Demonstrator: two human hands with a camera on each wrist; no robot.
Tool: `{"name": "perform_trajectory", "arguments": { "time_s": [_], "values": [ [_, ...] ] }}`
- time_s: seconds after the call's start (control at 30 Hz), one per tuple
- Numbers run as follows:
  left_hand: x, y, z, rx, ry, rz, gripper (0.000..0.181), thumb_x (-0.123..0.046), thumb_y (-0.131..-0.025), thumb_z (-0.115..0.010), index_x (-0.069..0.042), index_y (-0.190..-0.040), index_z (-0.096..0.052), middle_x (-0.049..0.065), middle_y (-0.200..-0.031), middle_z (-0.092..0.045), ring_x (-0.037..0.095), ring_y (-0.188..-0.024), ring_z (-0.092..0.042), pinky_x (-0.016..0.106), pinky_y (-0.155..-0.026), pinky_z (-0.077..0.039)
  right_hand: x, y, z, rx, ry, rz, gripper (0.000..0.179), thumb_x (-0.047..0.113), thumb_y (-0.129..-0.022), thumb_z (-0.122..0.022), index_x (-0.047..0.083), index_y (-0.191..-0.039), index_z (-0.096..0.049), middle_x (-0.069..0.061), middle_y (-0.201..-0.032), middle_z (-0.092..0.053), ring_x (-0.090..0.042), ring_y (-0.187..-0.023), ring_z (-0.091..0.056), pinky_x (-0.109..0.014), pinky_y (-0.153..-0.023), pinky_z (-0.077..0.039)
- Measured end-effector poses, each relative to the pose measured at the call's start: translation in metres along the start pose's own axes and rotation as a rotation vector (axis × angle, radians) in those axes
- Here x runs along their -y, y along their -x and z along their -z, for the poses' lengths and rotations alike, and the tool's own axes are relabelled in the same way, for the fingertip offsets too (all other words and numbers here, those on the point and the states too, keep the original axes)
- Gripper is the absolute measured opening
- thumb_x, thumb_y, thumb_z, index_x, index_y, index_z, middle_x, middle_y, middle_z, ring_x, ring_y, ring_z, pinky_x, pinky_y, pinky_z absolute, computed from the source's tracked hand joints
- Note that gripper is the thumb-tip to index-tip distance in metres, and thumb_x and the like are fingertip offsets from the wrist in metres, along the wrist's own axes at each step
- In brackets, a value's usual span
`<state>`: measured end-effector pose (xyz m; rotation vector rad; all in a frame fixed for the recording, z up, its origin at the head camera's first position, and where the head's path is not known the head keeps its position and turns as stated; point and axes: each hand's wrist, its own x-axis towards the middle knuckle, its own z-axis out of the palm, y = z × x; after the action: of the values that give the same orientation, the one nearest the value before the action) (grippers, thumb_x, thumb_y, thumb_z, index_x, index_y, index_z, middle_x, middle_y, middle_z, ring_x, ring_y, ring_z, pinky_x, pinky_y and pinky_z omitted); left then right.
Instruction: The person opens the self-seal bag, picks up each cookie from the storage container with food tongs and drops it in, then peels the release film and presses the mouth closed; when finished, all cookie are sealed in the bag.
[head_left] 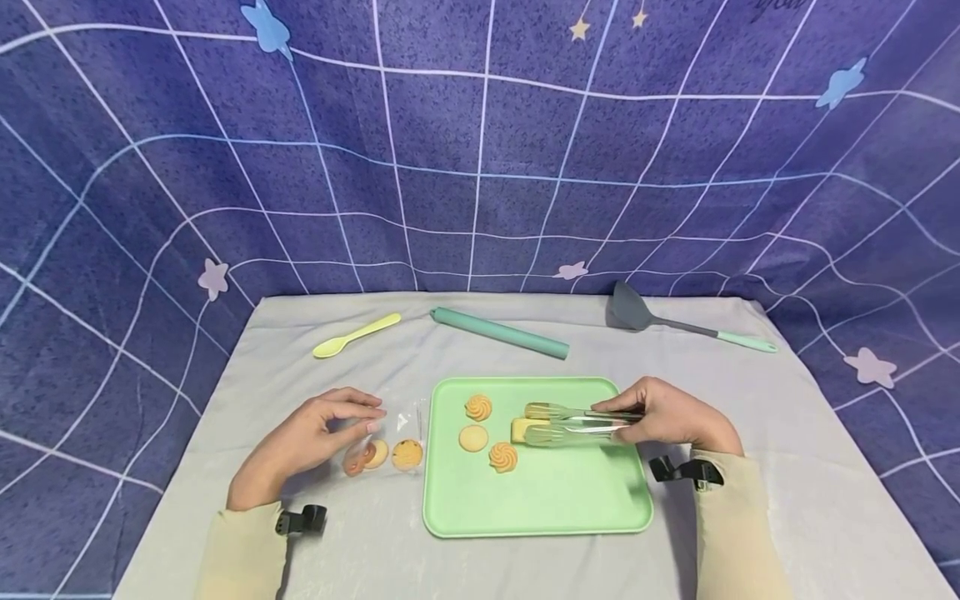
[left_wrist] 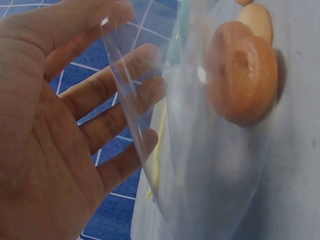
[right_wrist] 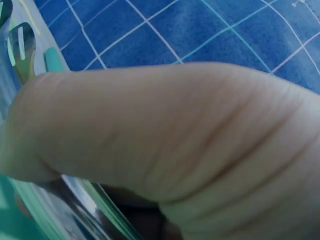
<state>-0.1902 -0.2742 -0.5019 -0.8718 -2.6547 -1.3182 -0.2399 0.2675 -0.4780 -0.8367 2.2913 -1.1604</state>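
My left hand (head_left: 315, 429) pinches the edge of a clear plastic bag (left_wrist: 135, 95) between thumb and index finger; the other fingers are spread behind the film. In the bag lie a brown pretzel-shaped cookie (left_wrist: 245, 75), a plain round cookie (head_left: 377, 452) and a speckled cookie (head_left: 407, 455). My right hand (head_left: 667, 412) grips metal tongs (head_left: 577, 414) above the green tray (head_left: 540, 508). A rectangular cookie (head_left: 519, 431) is at the tongs' tips; whether they clamp it I cannot tell. Swirl cookies (head_left: 477, 407) and a round cookie (head_left: 473, 438) sit on the tray's left half.
Behind the tray lie a yellow spoon (head_left: 356, 336), a green rolling pin (head_left: 498, 332) and a dark spatula (head_left: 633, 308) with a mint handle. A blue gridded cloth (head_left: 450, 150) hangs beyond the table's back edge.
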Motion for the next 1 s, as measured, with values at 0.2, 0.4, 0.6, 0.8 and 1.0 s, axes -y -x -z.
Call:
{"name": "perform_trajectory", "arguments": {
  "time_s": [0.2,0.4,0.6,0.8,1.0],
  "values": [
    [-0.001,0.002,0.000,-0.013,0.004,-0.027,0.019,-0.003,-0.092,-0.074,-0.007,-0.111,-0.079,0.010,-0.119,-0.069,0.028,-0.113,-0.062,0.017,-0.099,-0.039,0.005,-0.010,-0.006,-0.022,-0.014,0.013,0.042,0.002,-0.080,-0.084,0.007,-0.121,-0.074,-0.003,-0.089,-0.074,-0.003,-0.051,-0.042,-0.019,-0.046,-0.038],
    [0.000,0.001,0.000,-0.011,-0.006,-0.020,0.020,-0.004,-0.092,-0.076,-0.009,-0.111,-0.079,0.007,-0.120,-0.069,0.025,-0.114,-0.061,0.016,-0.100,-0.039,0.018,-0.023,-0.018,-0.043,0.058,0.060,0.042,0.005,-0.080,-0.086,0.011,-0.120,-0.076,0.001,-0.093,-0.076,-0.001,-0.050,-0.038,-0.019,-0.044,-0.036],
    [0.000,0.001,-0.001,-0.023,0.003,-0.045,0.020,-0.003,-0.091,-0.076,-0.007,-0.110,-0.079,0.008,-0.119,-0.069,0.028,-0.112,-0.062,0.016,-0.100,-0.038,0.032,-0.039,-0.036,-0.039,0.097,0.099,0.042,0.002,-0.081,-0.081,0.014,-0.121,-0.076,-0.001,-0.103,-0.076,0.002,-0.047,-0.030,-0.018,-0.043,-0.033],
    [-0.003,0.001,0.000,-0.029,-0.010,-0.029,0.020,-0.006,-0.090,-0.078,-0.008,-0.110,-0.079,0.005,-0.118,-0.069,0.028,-0.112,-0.062,0.017,-0.099,-0.040,0.044,-0.060,-0.053,-0.006,0.135,0.125,0.042,0.006,-0.081,-0.081,0.015,-0.122,-0.076,0.009,-0.091,-0.075,-0.004,-0.050,-0.042,-0.020,-0.045,-0.037],
    [-0.004,0.002,0.002,-0.016,-0.014,0.005,0.018,-0.010,-0.093,-0.076,-0.009,-0.111,-0.079,0.004,-0.119,-0.069,0.026,-0.113,-0.062,0.019,-0.099,-0.041,0.055,-0.086,-0.065,0.009,0.130,0.149,0.041,0.005,-0.081,-0.080,0.013,-0.122,-0.076,0.008,-0.089,-0.075,-0.006,-0.052,-0.048,-0.020,-0.046,-0.040]
  ]
}}
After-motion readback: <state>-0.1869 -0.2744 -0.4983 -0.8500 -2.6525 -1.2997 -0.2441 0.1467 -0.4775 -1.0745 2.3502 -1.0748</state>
